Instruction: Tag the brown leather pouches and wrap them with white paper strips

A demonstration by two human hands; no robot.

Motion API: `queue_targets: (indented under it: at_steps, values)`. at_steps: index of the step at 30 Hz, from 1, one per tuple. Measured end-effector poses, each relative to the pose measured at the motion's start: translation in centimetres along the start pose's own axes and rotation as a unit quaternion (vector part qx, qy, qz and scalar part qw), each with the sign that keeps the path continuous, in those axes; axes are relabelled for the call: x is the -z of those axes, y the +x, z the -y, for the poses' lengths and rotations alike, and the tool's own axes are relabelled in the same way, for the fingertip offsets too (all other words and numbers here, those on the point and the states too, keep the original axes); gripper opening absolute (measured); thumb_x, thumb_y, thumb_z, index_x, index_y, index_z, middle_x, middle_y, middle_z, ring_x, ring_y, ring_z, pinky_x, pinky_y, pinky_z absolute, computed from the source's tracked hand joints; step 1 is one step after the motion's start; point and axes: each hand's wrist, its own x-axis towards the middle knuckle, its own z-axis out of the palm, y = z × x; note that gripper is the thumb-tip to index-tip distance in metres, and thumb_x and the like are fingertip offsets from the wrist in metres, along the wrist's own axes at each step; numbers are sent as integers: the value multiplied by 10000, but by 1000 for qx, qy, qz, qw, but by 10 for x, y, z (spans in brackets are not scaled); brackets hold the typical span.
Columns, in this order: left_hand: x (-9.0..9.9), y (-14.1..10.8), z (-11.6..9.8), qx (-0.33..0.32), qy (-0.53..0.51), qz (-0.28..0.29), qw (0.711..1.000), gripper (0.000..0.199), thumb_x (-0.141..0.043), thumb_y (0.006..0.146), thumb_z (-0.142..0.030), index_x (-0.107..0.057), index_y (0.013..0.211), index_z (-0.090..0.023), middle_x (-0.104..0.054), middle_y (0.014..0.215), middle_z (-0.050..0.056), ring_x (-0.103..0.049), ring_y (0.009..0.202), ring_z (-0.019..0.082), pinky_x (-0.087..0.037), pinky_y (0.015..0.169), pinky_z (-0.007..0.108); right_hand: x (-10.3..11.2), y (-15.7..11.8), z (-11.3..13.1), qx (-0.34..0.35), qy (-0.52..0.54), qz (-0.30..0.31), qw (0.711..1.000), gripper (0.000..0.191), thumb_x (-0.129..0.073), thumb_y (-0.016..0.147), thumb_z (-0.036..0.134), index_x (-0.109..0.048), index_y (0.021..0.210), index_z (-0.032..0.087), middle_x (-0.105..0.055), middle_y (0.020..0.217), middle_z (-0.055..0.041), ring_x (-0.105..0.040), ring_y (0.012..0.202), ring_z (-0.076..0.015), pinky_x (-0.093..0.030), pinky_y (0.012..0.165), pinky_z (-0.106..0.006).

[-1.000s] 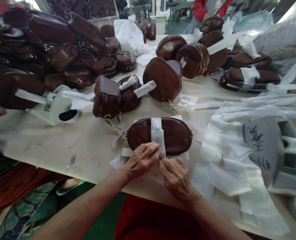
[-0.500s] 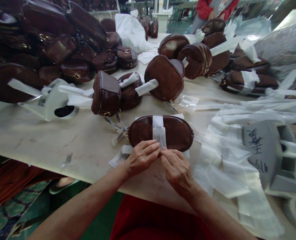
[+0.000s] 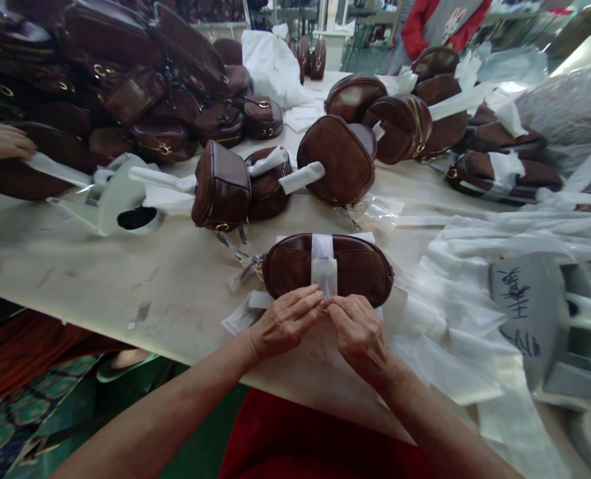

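A dark brown oval bag lies on its side in front of me. A translucent white wrapping strip runs across its middle and over the near edge. My left hand presses its fingers together on the strip's lower end, against the bag's near side. Close beside it, my right hand pinches the same end between thumb and fingers. The fingertips of both hands almost meet, and they partly hide the strip's end. A clasp and wrapped strap end stick out at the bag's left.
Brown bags with white strips stand behind. A large pile of bags fills the back left. A tape dispenser and loose white strips lie right; another dispenser stands left. A co-worker's hand touches a bag; another person stands behind.
My right hand's fingers have curled into a tighter pinch at the strip's end. A co-worker's hand has appeared at the left edge. The whole view has shifted slightly.
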Motion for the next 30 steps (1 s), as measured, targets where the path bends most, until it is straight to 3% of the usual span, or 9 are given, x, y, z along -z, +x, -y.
queue_targets:
  at_steps: [4,7,10,22,25,30]
  values:
    - [3,2,-7,28,-41,12,999,314,-461,861,-147,-517,1148,-35,-601,1140,220,-486,1220,303,-520,930,467,-2,2,-2,-30,7,2,1000,280,-396,910,74,-604,735,140,-642,764,-83,-521,682,-163,-435,670,-286]
    - [-1,4,-11,79,-31,-28,996,213,-547,847,-147,-573,1049,-84,-649,1058,167,-569,1121,270,-541,895,422,-3,4,-3,-37,17,2,999,274,-395,907,70,-599,738,139,-642,754,-89,-528,695,-174,-434,663,-288]
    - [-8,5,-14,113,-34,-63,991,172,-502,853,-67,-598,986,-118,-673,1015,124,-594,1082,235,-548,875,387,-1,5,-3,-42,25,12,999,270,-398,906,66,-588,733,146,-638,749,-82,-542,701,-174,-433,666,-284]
    - [-10,12,-17,219,-74,-93,969,93,-517,859,-63,-567,872,-141,-654,915,82,-624,958,181,-564,839,323,-3,11,-3,-93,-8,71,993,277,-399,889,78,-544,671,170,-578,686,-65,-500,664,-178,-379,635,-277]
    - [-6,9,-16,201,-57,-90,974,93,-508,883,-109,-553,964,-124,-631,974,104,-610,968,169,-556,848,302,-4,12,-4,-106,-8,92,990,267,-403,885,79,-543,676,167,-565,677,-64,-495,666,-181,-370,639,-278]
    - [7,0,-23,84,43,-38,995,249,-445,894,-63,-581,1100,-88,-621,1050,117,-526,1111,206,-497,944,352,-3,12,-5,-117,-7,98,988,264,-413,873,81,-526,654,176,-546,658,-53,-475,644,-180,-352,624,-282]
